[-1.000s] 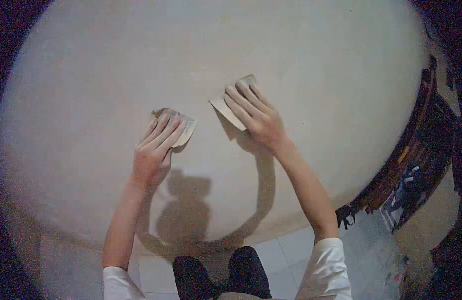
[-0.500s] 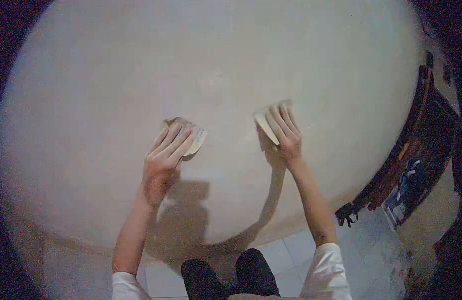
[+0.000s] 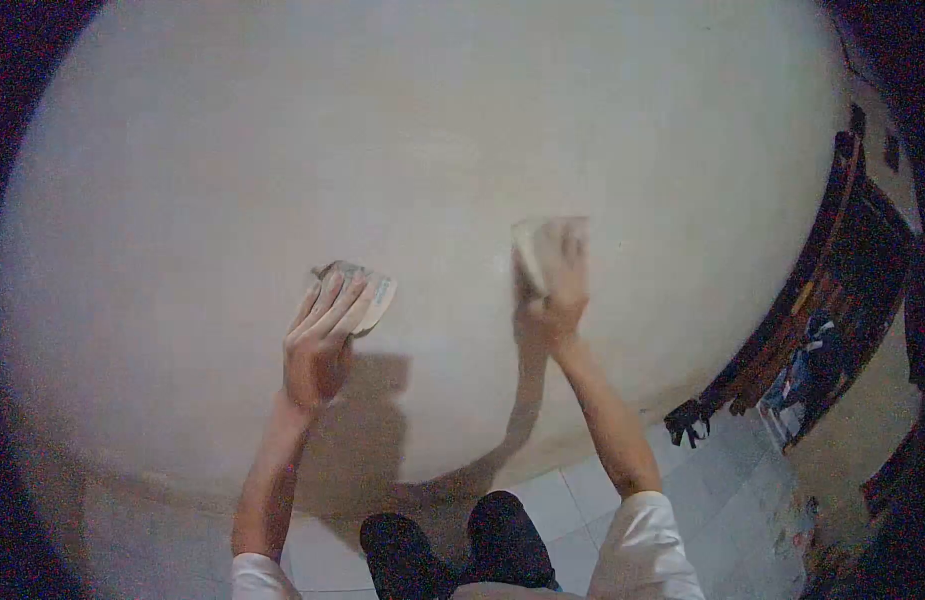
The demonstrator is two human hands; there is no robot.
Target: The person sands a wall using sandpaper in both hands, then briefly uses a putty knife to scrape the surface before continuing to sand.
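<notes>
My left hand (image 3: 319, 345) lies against a broad pale wall (image 3: 442, 110), its fingers pressing a cream piece of sandpaper (image 3: 379, 300) with faint printing on its back. Under the fingers, a darker edge of that piece shows. Higher and to the right, my right hand (image 3: 562, 290) presses a second, plainer piece of sandpaper (image 3: 526, 240) to the same wall. Motion blurs the right fingers, and the thumb side is partly hidden by the paper. Both arms reach up from the bottom of the view.
Dark wooden furniture (image 3: 782, 375) with cloth and loose items on it stands along the right side. A black strap-like thing (image 3: 688, 424) hangs at its near end. Pale floor tiles (image 3: 717, 490) and my dark-clad legs (image 3: 402, 545) show below the wall's foot.
My left hand has slid slightly down and left with its sandpaper. The right hand has moved a little down and left with its piece, which now looks blurred.
</notes>
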